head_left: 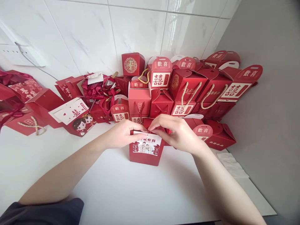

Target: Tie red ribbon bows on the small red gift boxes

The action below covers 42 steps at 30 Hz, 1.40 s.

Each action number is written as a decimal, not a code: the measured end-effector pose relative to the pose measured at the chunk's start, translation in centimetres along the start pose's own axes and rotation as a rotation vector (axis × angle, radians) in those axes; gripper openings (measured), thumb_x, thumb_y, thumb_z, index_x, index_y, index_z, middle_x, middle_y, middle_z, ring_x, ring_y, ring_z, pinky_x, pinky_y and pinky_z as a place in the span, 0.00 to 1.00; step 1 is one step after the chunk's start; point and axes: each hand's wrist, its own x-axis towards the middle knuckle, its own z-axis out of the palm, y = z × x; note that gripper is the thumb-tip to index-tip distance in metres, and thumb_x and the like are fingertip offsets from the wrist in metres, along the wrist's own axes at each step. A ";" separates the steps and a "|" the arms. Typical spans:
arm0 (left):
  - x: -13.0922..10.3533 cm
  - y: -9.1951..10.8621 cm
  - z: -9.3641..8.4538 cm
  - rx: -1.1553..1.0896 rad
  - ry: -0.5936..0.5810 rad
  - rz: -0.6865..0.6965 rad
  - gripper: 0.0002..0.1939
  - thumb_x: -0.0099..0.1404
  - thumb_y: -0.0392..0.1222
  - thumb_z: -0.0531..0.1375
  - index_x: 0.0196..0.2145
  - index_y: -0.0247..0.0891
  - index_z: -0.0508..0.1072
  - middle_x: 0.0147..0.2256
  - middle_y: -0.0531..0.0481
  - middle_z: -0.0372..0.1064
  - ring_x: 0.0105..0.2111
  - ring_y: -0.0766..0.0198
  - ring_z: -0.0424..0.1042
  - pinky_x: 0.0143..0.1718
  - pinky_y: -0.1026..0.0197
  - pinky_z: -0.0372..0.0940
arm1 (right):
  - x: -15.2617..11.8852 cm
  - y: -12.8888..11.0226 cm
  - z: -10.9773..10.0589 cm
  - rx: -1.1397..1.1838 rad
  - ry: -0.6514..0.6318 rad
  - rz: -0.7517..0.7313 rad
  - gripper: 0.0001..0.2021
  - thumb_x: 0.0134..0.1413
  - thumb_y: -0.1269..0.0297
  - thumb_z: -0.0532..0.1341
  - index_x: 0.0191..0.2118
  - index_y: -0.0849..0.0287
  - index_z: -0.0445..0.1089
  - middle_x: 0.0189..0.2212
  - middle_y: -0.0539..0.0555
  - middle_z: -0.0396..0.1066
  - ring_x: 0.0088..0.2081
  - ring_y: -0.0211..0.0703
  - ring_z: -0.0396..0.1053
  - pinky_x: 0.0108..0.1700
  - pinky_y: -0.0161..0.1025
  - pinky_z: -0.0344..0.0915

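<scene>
Two hands pinched the top flaps of one red gift box

The left hand [123, 132] and right hand [178, 131] had their fingers curled nearly closed, gripping the top flaps of the red gift box [146, 150], which stood upright on the white table [122, 190] just in front of the person. Behind it, more than twenty red boxes [187, 84] were piled against the tiled wall [93, 34], some with rope handles, crowding the space beyond the hands; one folded white tissue [231, 164] lay to the right
</scene>
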 end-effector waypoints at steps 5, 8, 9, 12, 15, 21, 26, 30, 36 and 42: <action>0.2 -0.4 -0.3 -0.055 -0.013 -0.008 0.13 0.66 0.46 0.59 0.38 0.35 0.79 0.32 0.52 0.75 0.31 0.67 0.70 0.31 0.68 0.61 | 0.1 0.5 0.3 0.038 0.031 0.011 0.07 0.63 0.77 0.56 0.39 0.60 0.69 0.39 0.55 0.71 0.41 0.40 0.70 0.44 0.39 0.69; 0.5 -0.9 -0.2 -0.098 -0.069 -0.030 0.14 0.66 0.48 0.59 0.38 0.34 0.79 0.32 0.51 0.75 0.31 0.66 0.71 0.31 0.67 0.62 | 0.1 0.8 0.5 0.074 -0.006 0.017 0.07 0.62 0.77 0.57 0.39 0.59 0.69 0.40 0.54 0.72 0.42 0.40 0.71 0.45 0.38 0.69; 0.7 -1.2 -0.1 -0.118 -0.075 -0.041 0.15 0.66 0.49 0.59 0.38 0.34 0.79 0.33 0.50 0.75 0.32 0.64 0.72 0.32 0.66 0.63 | 0.1 0.9 0.6 0.077 -0.016 0.028 0.07 0.62 0.77 0.57 0.38 0.59 0.69 0.40 0.53 0.73 0.42 0.40 0.72 0.44 0.38 0.69; 1.1 -2.1 0.4 -0.187 -0.065 -0.070 0.16 0.64 0.50 0.60 0.42 0.35 0.78 0.35 0.48 0.76 0.37 0.59 0.74 0.37 0.62 0.67 | 0.0 1.4 1.0 0.052 -0.004 0.076 0.08 0.61 0.78 0.58 0.39 0.58 0.70 0.38 0.51 0.75 0.39 0.39 0.73 0.43 0.36 0.70; 1.3 -2.8 0.9 -0.237 -0.095 -0.086 0.17 0.62 0.48 0.62 0.45 0.36 0.77 0.39 0.47 0.76 0.41 0.56 0.75 0.41 0.59 0.69 | 0.1 1.6 1.3 0.024 0.032 0.084 0.07 0.60 0.77 0.59 0.38 0.58 0.71 0.37 0.50 0.76 0.38 0.38 0.73 0.41 0.35 0.70; 1.3 -3.1 1.1 -0.269 -0.120 -0.113 0.17 0.61 0.49 0.64 0.44 0.36 0.77 0.41 0.47 0.77 0.45 0.54 0.75 0.47 0.56 0.69 | 0.4 2.0 1.7 0.023 0.010 0.051 0.05 0.58 0.76 0.62 0.36 0.59 0.73 0.33 0.51 0.77 0.36 0.39 0.71 0.40 0.36 0.69; 1.5 -3.2 1.0 -0.391 -0.161 -0.196 0.18 0.60 0.47 0.65 0.46 0.36 0.76 0.45 0.44 0.77 0.45 0.53 0.76 0.47 0.55 0.70 | 0.3 2.7 2.1 0.021 -0.006 0.031 0.04 0.59 0.74 0.62 0.36 0.59 0.74 0.33 0.50 0.77 0.34 0.38 0.71 0.39 0.36 0.68; 1.6 -3.4 1.0 -0.456 -0.175 -0.240 0.18 0.59 0.44 0.66 0.46 0.35 0.76 0.45 0.43 0.77 0.45 0.53 0.77 0.47 0.55 0.70 | 0.2 3.0 2.3 0.029 0.003 0.031 0.05 0.59 0.74 0.61 0.37 0.59 0.74 0.34 0.52 0.76 0.35 0.38 0.72 0.38 0.35 0.68; 1.7 -3.9 1.3 -0.469 -0.178 -0.221 0.17 0.58 0.45 0.66 0.44 0.34 0.77 0.44 0.42 0.77 0.44 0.53 0.77 0.46 0.54 0.70 | 0.1 3.0 2.2 -0.058 -0.064 -0.030 0.06 0.61 0.75 0.59 0.39 0.59 0.72 0.34 0.53 0.75 0.36 0.41 0.71 0.38 0.38 0.68; 1.8 -4.1 1.2 -0.477 -0.132 -0.254 0.16 0.56 0.45 0.68 0.40 0.34 0.77 0.39 0.46 0.77 0.42 0.55 0.76 0.46 0.55 0.69 | 0.0 2.7 2.4 -0.354 -0.129 -0.170 0.10 0.65 0.75 0.53 0.39 0.60 0.72 0.34 0.56 0.74 0.37 0.44 0.70 0.39 0.41 0.66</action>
